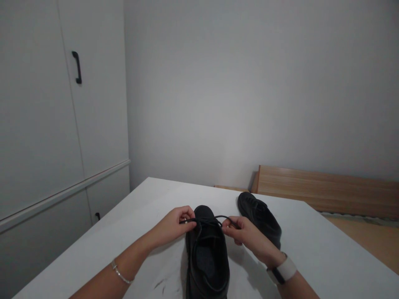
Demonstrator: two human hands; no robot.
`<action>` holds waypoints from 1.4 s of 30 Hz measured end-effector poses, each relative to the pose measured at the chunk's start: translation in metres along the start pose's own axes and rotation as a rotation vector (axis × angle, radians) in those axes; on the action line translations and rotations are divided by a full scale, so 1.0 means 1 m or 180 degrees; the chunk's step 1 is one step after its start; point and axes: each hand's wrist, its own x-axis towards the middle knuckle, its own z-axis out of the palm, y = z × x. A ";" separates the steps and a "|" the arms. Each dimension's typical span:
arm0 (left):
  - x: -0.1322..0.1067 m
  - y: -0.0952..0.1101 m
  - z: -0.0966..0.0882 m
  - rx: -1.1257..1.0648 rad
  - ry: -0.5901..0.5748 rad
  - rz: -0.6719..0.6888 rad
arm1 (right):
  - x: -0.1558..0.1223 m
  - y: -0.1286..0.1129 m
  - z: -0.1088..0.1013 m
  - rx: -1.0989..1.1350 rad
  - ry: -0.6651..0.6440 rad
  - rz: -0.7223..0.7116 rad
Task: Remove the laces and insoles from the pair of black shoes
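Observation:
A black shoe [226, 265] stands on the white table, its toe pointing away from me and its heel cut off by the bottom edge. Black shoelaces [207, 221] cross over its tongue. At the shoe's left side, my left hand [179, 222] pinches one lace between thumb and fingers. My right hand [241, 232] is closed on a lace at the other side, with a loop of it arching above the shoe. Fingers partly hide the lace ends.
A second black shoe [260, 216] lies beyond my right hand, near the far edge of the white table [314, 249]. Behind the table stands a wooden bed headboard [311, 191]. White cabinets [99, 124] line the left, and a plain wall closes the back.

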 end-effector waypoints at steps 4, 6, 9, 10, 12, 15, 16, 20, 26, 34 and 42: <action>-0.002 0.003 -0.001 -0.0333 -0.0157 0.0008 | 0.001 -0.001 0.000 -0.0034 0.0026 -0.0121; -0.002 0.006 -0.002 -0.0416 -0.0098 0.0051 | 0.001 -0.002 0.000 0.0008 0.0032 -0.0232; -0.002 0.010 -0.004 -0.0607 0.0097 0.0042 | 0.003 -0.001 0.000 0.0110 0.0138 -0.0388; -0.002 0.010 -0.004 -0.0702 0.0195 0.0031 | 0.003 0.000 -0.001 0.0187 0.0227 -0.0422; -0.001 0.011 -0.006 -0.0964 0.0396 0.0037 | 0.005 0.002 -0.002 0.0398 0.0433 -0.0482; -0.001 0.011 -0.008 -0.1571 0.0594 0.0028 | 0.008 0.006 -0.003 0.0722 0.0695 -0.0532; -0.001 0.011 -0.009 -0.1790 0.0606 0.0005 | 0.008 0.007 -0.003 0.0811 0.0742 -0.0540; -0.002 0.016 -0.008 -0.2261 0.0613 -0.0024 | 0.008 0.006 0.000 0.1303 0.0801 -0.0564; -0.002 0.019 -0.007 -0.2277 0.0645 0.0194 | 0.009 0.004 0.002 0.1624 0.1045 -0.0692; -0.006 0.020 -0.009 -0.2173 0.0362 0.0363 | 0.003 0.000 0.001 0.1316 0.1034 -0.1203; -0.006 0.024 -0.006 -0.1485 0.0147 0.0593 | -0.001 0.000 0.000 0.0761 0.1189 -0.1504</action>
